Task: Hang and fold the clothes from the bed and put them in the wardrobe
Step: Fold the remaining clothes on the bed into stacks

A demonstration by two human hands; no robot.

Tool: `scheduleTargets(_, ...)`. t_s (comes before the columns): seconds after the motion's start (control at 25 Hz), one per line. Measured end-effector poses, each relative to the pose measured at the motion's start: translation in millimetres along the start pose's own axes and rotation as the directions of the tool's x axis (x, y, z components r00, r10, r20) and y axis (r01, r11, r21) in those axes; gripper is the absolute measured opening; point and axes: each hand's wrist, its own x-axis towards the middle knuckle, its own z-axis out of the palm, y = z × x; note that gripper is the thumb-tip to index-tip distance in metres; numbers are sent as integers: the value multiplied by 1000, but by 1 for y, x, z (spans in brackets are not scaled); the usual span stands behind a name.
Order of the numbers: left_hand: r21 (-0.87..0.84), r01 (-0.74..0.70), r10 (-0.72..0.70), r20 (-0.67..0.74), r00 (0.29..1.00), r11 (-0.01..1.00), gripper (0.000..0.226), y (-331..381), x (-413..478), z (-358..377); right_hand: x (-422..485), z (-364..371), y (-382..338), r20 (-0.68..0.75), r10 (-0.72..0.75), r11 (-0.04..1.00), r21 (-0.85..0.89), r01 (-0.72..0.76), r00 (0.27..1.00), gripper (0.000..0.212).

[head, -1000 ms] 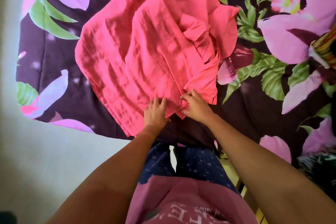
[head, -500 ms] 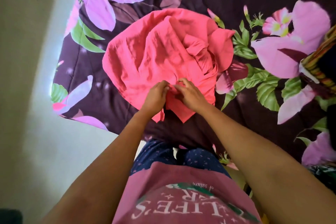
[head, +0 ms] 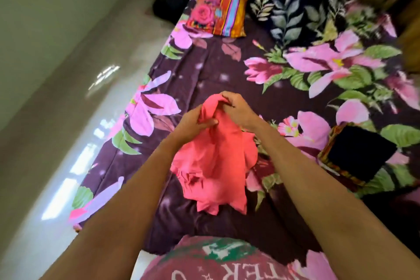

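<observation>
Your left grip [head: 193,124] and right grip [head: 236,109] both pinch the bunched top of the pink garment [head: 213,166], which droops toward 6 o'clock over the bed [head: 204,70]; it looks light, soft and limp, so take its shoulders or hem corners.
</observation>
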Motion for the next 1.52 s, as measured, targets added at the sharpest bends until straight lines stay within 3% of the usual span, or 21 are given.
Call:
scheduleTargets(0.12, -69, -99, 86, -179, 980, 993, 40, 46, 25, -18, -7, -52, -37, -111, -21, 987, 156, 38, 994, 36)
scheduleTargets(0.2, -138, -182, 144, -247, 958, 974, 33, 81, 37, -31, -23, -75, -45, -119, 23, 990, 139, -7, 993, 49)
scheduleTargets(0.24, -162, -234, 193, -236, 953, 959, 28, 101, 40, -36, -32, -81, -47, -80, 45, 991, 128, -34, 996, 49)
scheduleTargets(0.32, -225, -341, 308, -168, 936, 913, 29, 137, 46, -38, -44, -85, -60, -11, 88, 982, 169, -85, 996, 31)
scheduleTargets(0.44, -346, -395, 371, -136, 919, 851, 36, 171, 46, -35, -41, -102, -86, -134, 71, 971, 235, -38, 988, 18)
scheduleTargets(0.52, -506, -313, 309, -94, 946, 804, 43, 176, 41, -43, -37, -120, -110, -242, 37, 923, 381, 59, 970, 24)
scheduleTargets(0.6, -533, -221, 293, 52, 955, 817, 51, 175, 33, -47, -44, -144, -141, -331, 54, 787, 594, 164, 942, 21)
scheduleTargets(0.68, -438, -173, 270, 169, 948, 882, 27, 181, 23, -42, -53, -163, -168, -386, 130, 614, 755, 231, 913, 23)
scheduleTargets(0.72, -421, -171, 257, 157, 954, 891, 16, 187, 19, -39, -55, -170, -176, -418, 126, 557, 780, 285, 899, 20)
scheduleTargets(0.76, -429, -181, 251, 112, 961, 885, 16, 194, 21, -39, -56, -174, -182, -459, 110, 543, 771, 334, 882, 13)
scheduleTargets(0.84, -481, -203, 244, 24, 969, 853, 19, 210, 30, -44, -58, -174, -180, -464, 134, 566, 761, 316, 876, 47)
scheduleTargets(0.96, -492, -192, 206, -25, 978, 849, 22, 233, 43, -59, -81, -154, -145, -174, 220, 645, 764, -9, 960, 78)
scheduleTargets(1.04, -530, -188, 180, -68, 981, 827, 25, 248, 50, -62, -101, -130, -131, 5, 258, 685, 704, -187, 966, 64)
scheduleTargets(1.16, -626, -96, 148, 32, 988, 774, 17, 261, 46, -60, -101, -119, -135, -96, 265, 678, 726, -115, 959, 13)
scheduleTargets(1.32, -708, 53, 133, 204, 970, 705, 26, 249, 24, -60, -86, -149, -151, -289, 311, 643, 765, 24, 905, 10)
scheduleTargets(1.44, -658, 146, 108, 330, 938, 739, 26, 230, 9, -49, -75, -172, -169, -335, 352, 570, 817, 84, 874, 16)
scheduleTargets(1.52, -574, 90, 147, 354, 924, 814, 14, 217, 6, -34, -71, -183, -178, -428, 318, 470, 846, 251, 846, 29)
